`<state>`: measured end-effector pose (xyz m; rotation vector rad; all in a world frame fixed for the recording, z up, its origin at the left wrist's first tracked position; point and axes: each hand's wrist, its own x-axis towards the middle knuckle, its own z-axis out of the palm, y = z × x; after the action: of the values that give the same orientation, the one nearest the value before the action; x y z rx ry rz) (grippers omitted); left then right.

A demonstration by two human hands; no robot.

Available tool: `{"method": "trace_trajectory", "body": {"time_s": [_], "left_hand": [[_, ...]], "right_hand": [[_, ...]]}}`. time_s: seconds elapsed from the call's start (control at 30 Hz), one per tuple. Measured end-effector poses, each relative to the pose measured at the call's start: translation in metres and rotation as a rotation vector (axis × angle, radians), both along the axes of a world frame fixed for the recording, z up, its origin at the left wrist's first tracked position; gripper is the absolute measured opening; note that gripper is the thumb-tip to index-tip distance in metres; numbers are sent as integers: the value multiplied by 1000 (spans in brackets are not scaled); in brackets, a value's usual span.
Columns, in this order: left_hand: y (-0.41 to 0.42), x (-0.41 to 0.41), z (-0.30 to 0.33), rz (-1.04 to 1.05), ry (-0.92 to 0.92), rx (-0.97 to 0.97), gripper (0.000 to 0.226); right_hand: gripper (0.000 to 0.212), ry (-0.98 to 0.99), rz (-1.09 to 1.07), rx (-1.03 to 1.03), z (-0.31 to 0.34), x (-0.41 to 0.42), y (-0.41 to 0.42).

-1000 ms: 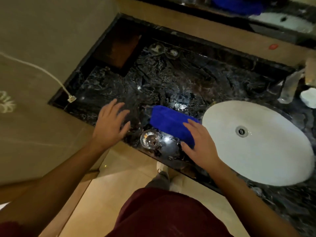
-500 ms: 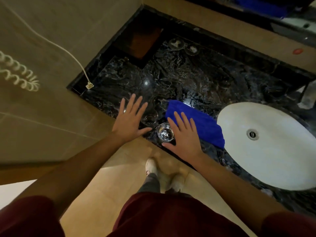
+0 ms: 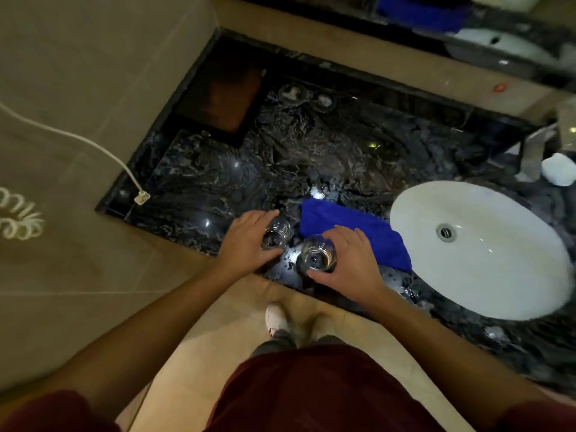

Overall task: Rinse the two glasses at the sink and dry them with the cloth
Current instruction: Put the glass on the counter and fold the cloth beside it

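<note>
Two clear ribbed glasses stand near the front edge of the black marble counter [image 3: 280, 157]. My left hand [image 3: 246, 241] grips the left glass [image 3: 276, 235], fingers curled round its far side. My right hand [image 3: 349, 260] grips the right glass [image 3: 319, 255], whose open mouth faces up. A folded blue cloth [image 3: 358, 229] lies on the counter just behind my right hand. The white oval sink [image 3: 498, 254] with its metal drain [image 3: 446, 232] sits to the right of the cloth.
A tap [image 3: 533, 151] and a white lump [image 3: 558, 169] stand behind the sink at the far right. Two more glasses [image 3: 307, 96] sit at the counter's back beside a dark brown box [image 3: 224, 98]. A white cord with a plug [image 3: 141, 198] hangs on the left wall.
Both hands were flat and spread above the counter; they have now closed round the two glasses, one each. The camera view has shifted slightly.
</note>
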<state>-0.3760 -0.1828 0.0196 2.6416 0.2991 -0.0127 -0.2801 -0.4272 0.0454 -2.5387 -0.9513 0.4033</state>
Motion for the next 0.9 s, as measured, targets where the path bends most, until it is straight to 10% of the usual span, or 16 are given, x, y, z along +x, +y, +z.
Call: {"method": "trace_trajectory", "body": {"time_s": [0.43, 0.9], "left_hand": [[84, 151, 88, 104, -120, 122, 91], [180, 351, 47, 65, -99, 232, 91]], "right_hand": [[82, 101, -259, 224, 62, 161, 52], [89, 87, -502, 236, 19, 326, 187]]}}
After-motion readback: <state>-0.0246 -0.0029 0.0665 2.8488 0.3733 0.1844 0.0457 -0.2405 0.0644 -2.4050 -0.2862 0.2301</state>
